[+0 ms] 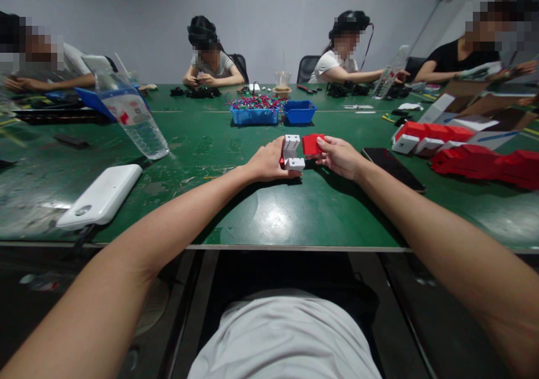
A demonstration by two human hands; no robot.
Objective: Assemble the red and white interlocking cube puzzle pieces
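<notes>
My left hand (268,160) is closed around a white block-shaped part (292,153) with a notch facing right. A bit of red shows between that part and my palm. Just to the right, my right hand (338,157) pinches a small red block (312,145) between thumb and fingers. A narrow gap separates the red block from the white part. Both hands are low over the green table (252,210), and I cannot make out what exactly the pieces are.
A phone (392,167) and rows of red and white parts (484,165) lie on the right. On the left are a white power bank (103,195) and a tilted water bottle (138,123). Blue bins (255,116) stand ahead, one full of wires. Several people sit around the table.
</notes>
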